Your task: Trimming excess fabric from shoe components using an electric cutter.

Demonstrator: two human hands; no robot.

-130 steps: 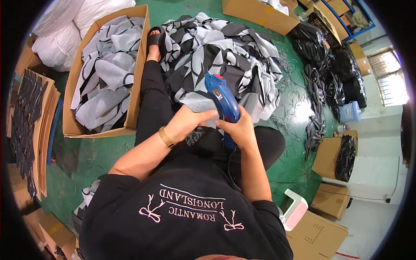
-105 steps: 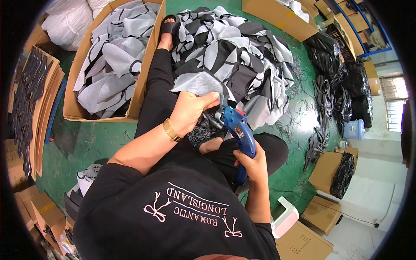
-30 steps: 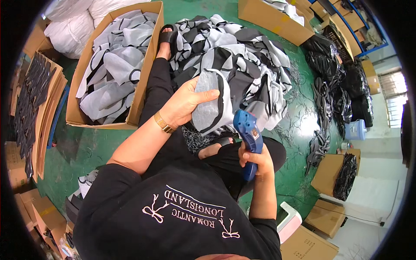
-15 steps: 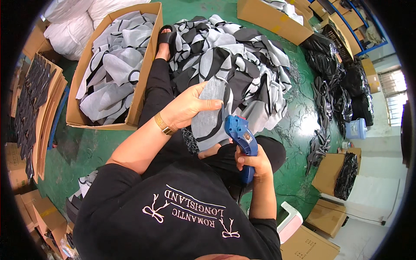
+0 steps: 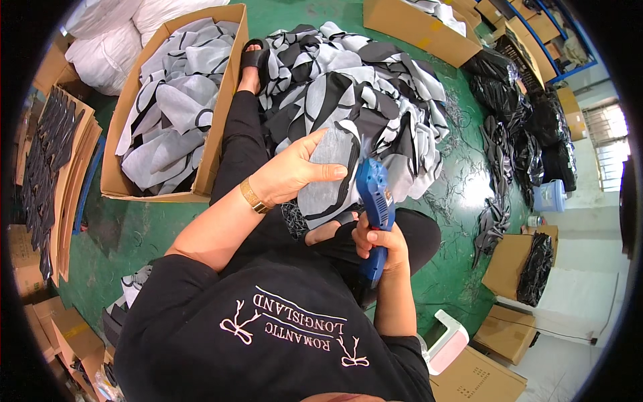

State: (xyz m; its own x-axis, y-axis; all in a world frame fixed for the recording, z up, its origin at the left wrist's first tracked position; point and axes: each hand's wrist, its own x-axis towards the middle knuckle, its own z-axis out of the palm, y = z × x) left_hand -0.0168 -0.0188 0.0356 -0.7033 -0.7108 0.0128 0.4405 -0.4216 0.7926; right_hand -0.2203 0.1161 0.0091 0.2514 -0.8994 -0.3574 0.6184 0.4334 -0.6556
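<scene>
My left hand [image 5: 295, 171] is closed on a grey fabric piece [image 5: 324, 191] with a black edge, its thumb lying across the top. In my right hand [image 5: 386, 242] is a pair of blue cordless electric scissors [image 5: 376, 187], gripped by the handle. Their narrow metal tip points away from me, just right of the fabric's black edge; whether the two touch I cannot tell. Beyond my hands a large heap of grey and black fabric pieces [image 5: 321, 100] lies on the floor. My knees partly frame the work.
An open carton [image 5: 209, 151] at the left holds similar grey pieces. Another carton [image 5: 422, 30] stands at the far right. Black plastic bags [image 5: 499, 70] and thread scraps [image 5: 459, 127] lie on the green floor to the right. White sacks [image 5: 104, 57] sit at the far left.
The electric scissors have shifted slightly right, away from the fabric, and now stand more upright. My left hand keeps the piece in nearly the same place.
</scene>
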